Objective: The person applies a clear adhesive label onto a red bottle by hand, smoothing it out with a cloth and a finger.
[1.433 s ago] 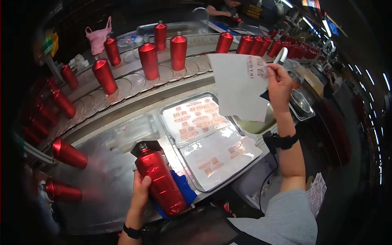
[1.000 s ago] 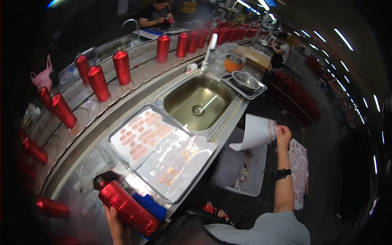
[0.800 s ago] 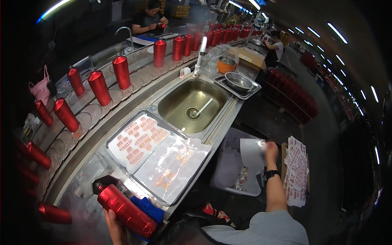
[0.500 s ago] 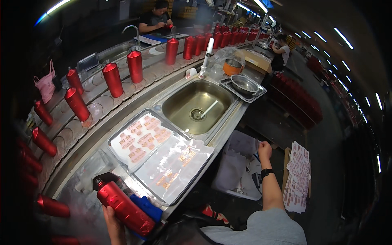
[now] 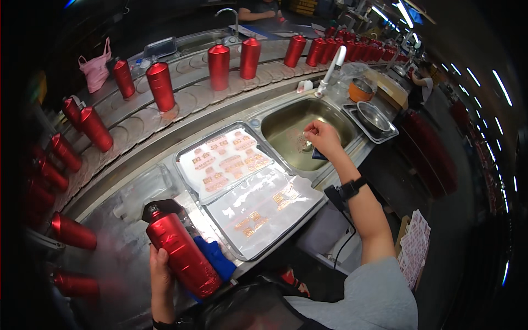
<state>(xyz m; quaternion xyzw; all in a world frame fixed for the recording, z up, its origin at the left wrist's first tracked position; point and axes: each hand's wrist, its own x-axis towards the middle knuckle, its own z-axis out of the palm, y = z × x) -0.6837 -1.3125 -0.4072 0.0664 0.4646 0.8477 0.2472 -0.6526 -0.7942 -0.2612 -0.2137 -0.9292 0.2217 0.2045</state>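
Observation:
My left hand [image 5: 161,275] is closed round the side of a shiny red bottle [image 5: 184,253] with a dark neck, tilted at the counter's near left. Against its right side lies a blue cloth [image 5: 217,258], and a dark angular piece shows behind its neck. Over the metal sink [image 5: 275,129] my right hand [image 5: 323,136] is in a pinch. A thin see-through film with fine reddish print [image 5: 301,141] hangs at its fingertips. Between sink and bottle, a metal tray holds a sheet of reddish prints [image 5: 212,179] and a glossy sheet with gold prints [image 5: 264,214].
Red bottles [image 5: 218,69] stand along a curved conveyor [image 5: 192,102] beyond the counter. A white tap [image 5: 333,71] rises behind the sink; a metal bowl [image 5: 373,116] sits to its right. Below are a white bin [image 5: 324,236] and printed sheets [image 5: 415,242]. A co-worker sits across.
My right hand has moved from the bin below the counter up over the sink. My left hand still holds the bottle. The view has shifted, and the conveyor bottles stand in different places.

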